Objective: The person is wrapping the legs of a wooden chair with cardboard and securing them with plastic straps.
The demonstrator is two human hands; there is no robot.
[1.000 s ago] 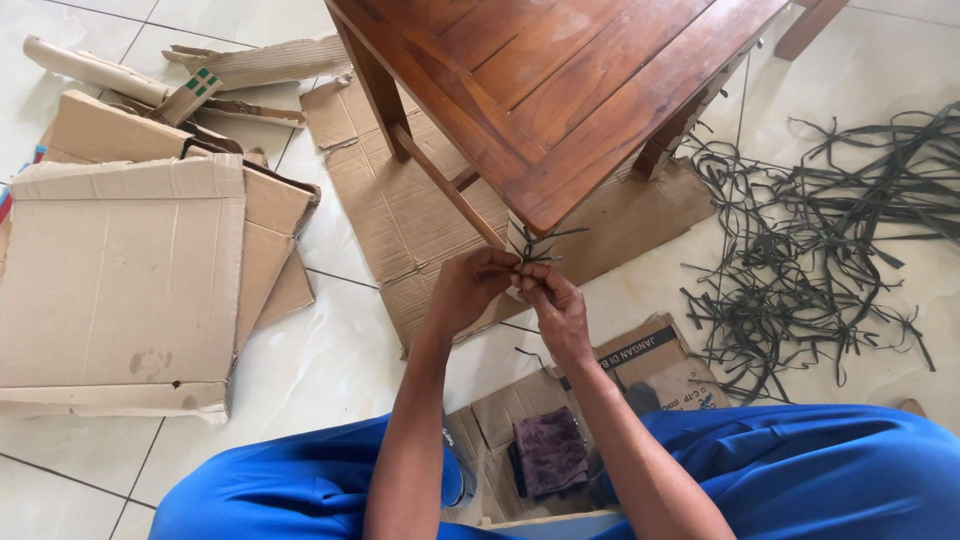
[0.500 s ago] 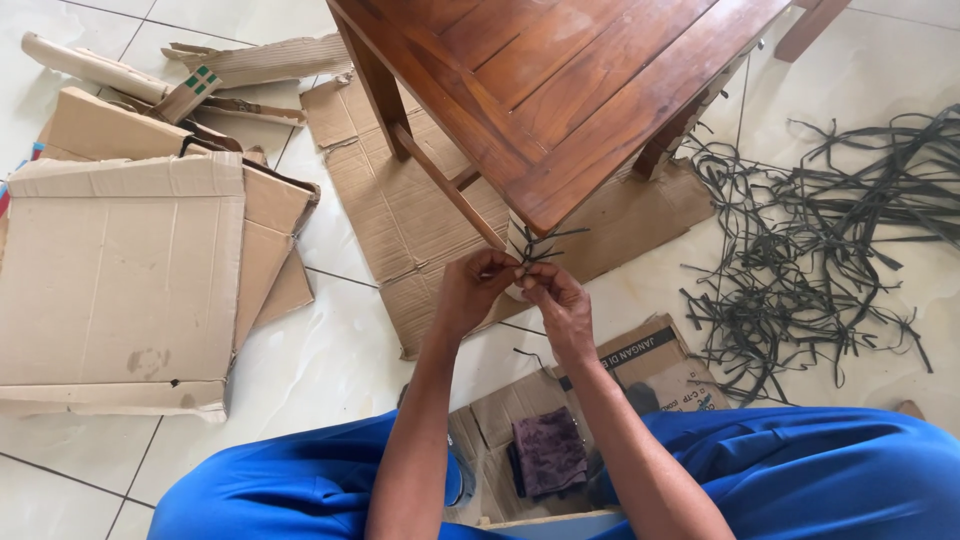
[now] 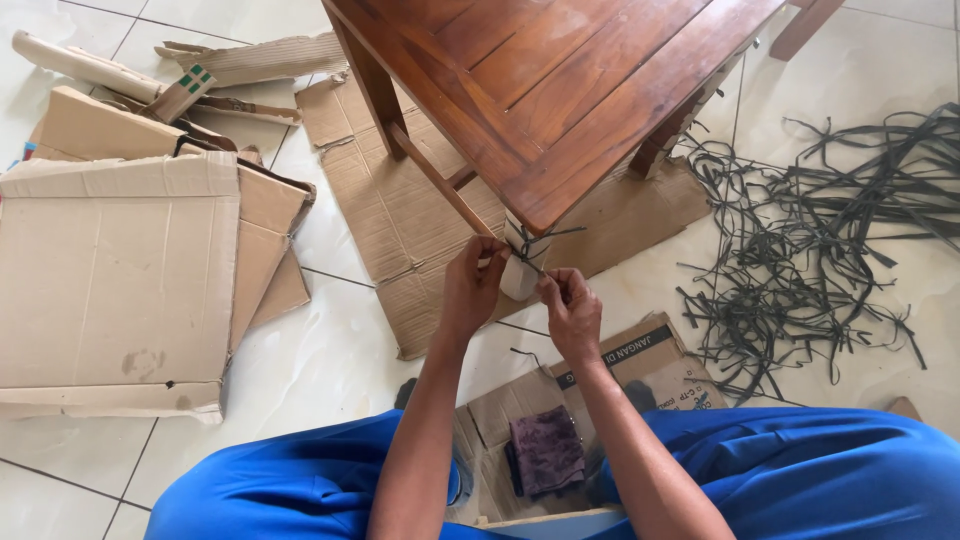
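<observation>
A brown wooden table (image 3: 560, 80) stands on flattened cardboard, and its near leg (image 3: 520, 275) is wrapped in pale material. A dark plastic strap (image 3: 532, 247) is knotted around that leg, with loose ends sticking out. My left hand (image 3: 470, 290) presses against the leg and pinches one end of the strap. My right hand (image 3: 572, 310) grips the other end just below and to the right. The two hands are slightly apart, with the strap taut between them.
A tangled heap of dark cut straps (image 3: 810, 240) lies on the tiles at right. Flattened cardboard boxes (image 3: 120, 270) and a cardboard tube (image 3: 90, 65) lie at left. A printed carton piece (image 3: 640, 365) and a purple cloth (image 3: 545, 450) sit between my blue-trousered knees.
My hands, close together at the knot before, have drawn apart: the left moved up against the leg, the right pulled down and right on the strap.
</observation>
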